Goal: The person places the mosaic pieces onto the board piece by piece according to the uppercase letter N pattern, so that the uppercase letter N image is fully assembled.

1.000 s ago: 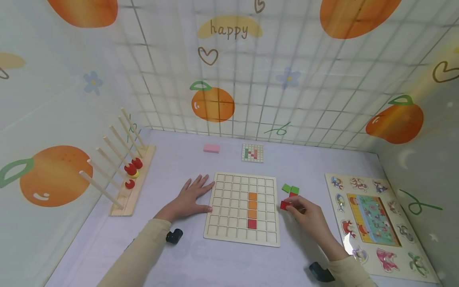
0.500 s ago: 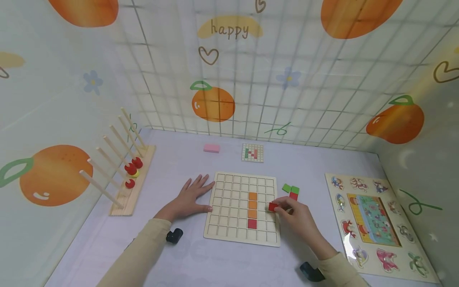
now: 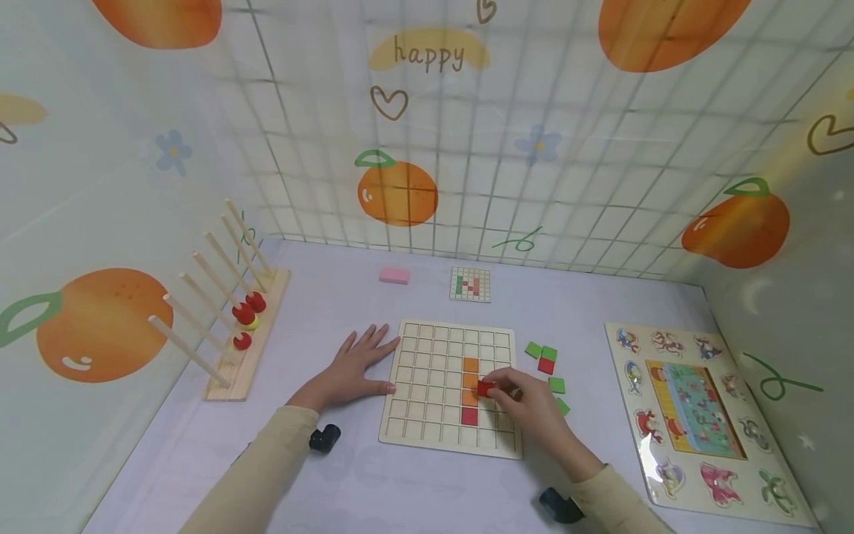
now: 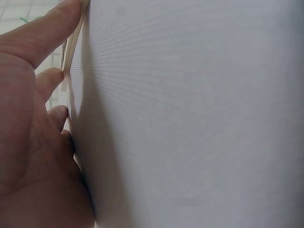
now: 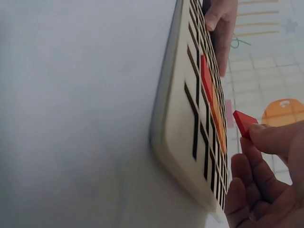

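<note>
Reads "happy" (image 3: 429, 55) in head view: single word, all lowercase, brown, hand-lettered look. Printed over yellow patch (image 3: 379, 62) on white patterned backdrop (image 3: 320, 81), upper middle, upright. Also marked with brown outline hearts (image 3: 389, 104): just below the word, cut off at top edge, on right-hand wall.

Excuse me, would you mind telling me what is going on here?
A person's right hand pinches a red tile above a gridded wooden board, while the left hand rests at the board's left edge. In its grid, three orange tiles and a placed red tile form one column. Green tiles and a spare red tile lie right of the board.
</note>
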The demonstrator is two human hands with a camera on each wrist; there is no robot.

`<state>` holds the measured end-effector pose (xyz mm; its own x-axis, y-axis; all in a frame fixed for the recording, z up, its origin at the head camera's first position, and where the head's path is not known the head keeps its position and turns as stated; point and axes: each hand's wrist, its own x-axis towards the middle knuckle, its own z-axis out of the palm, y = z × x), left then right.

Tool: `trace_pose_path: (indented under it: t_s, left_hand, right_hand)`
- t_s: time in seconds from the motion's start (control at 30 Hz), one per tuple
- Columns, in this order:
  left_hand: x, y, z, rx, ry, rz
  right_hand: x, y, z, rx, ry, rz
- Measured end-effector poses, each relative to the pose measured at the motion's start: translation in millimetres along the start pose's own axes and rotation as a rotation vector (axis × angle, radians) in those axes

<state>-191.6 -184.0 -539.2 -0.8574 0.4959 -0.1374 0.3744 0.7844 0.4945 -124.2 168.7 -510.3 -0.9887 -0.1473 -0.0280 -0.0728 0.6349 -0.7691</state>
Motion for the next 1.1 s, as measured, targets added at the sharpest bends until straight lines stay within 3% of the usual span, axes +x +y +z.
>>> trace_pose_path:
  t_s: [0.63, 0.9, 1.1]
  left_hand:
    - [-1.1, 2.0, -0.6, -0.010, 0.019, 0.016]
    - [-1.0, 1.9, -0.9, -0.001, 0.014, 0.009]
    - [-1.7, 2.8, -1.9, -0.002, 0.006, 0.004]
  right_hand:
    - [4.1, -19.1, 29.5, -0.022, -0.071, -0.103]
    - [6.2, -19.0, 38.2, -0.113, -0.055, -0.199]
    - [8.0, -22.2, 41.9, -0.133, -0.073, -0.201]
